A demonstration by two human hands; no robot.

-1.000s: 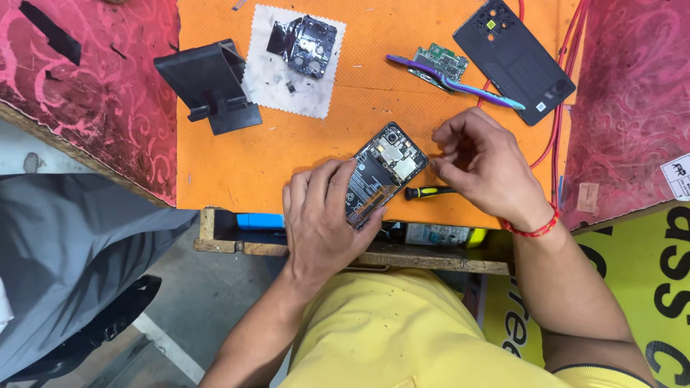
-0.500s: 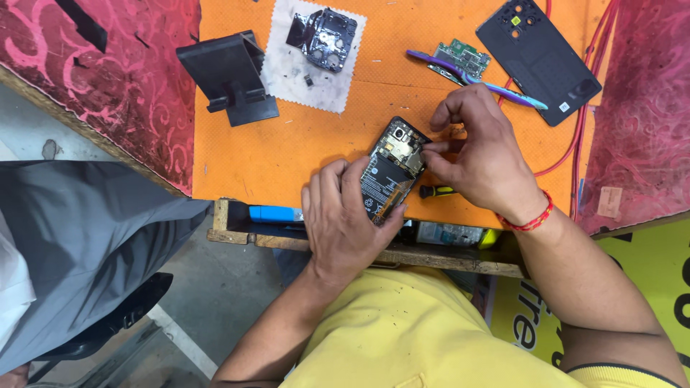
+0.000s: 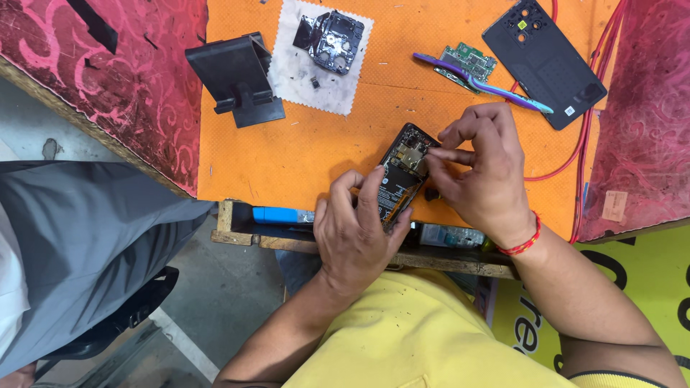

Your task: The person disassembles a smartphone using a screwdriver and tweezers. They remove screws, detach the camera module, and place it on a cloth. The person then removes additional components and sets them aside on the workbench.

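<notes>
An opened black phone point(image 3: 404, 172) with its back removed lies tilted on the orange mat point(image 3: 323, 144), its circuit parts exposed. My left hand point(image 3: 356, 237) grips the phone's lower half from the near side. My right hand point(image 3: 481, 169) sits at the phone's upper right edge, with the thumb and forefinger pinched over the top of the board. Whether something small is held between those fingers cannot be told. A dark screwdriver handle point(image 3: 433, 193) peeks out under my right palm.
A black phone stand point(image 3: 237, 79) is at the left, a white cloth point(image 3: 316, 61) with a dark camera module point(image 3: 334, 39) behind it. A green circuit board point(image 3: 467, 61), purple tweezers point(image 3: 481, 82), black back cover point(image 3: 543, 57) and red cable point(image 3: 586, 144) lie right. Another person's grey trousers point(image 3: 79, 237) are at left.
My view has shifted, so the bench appears further right and lower. My right hand's fingers have closed in over the phone's top edge; my left hand still holds the phone.
</notes>
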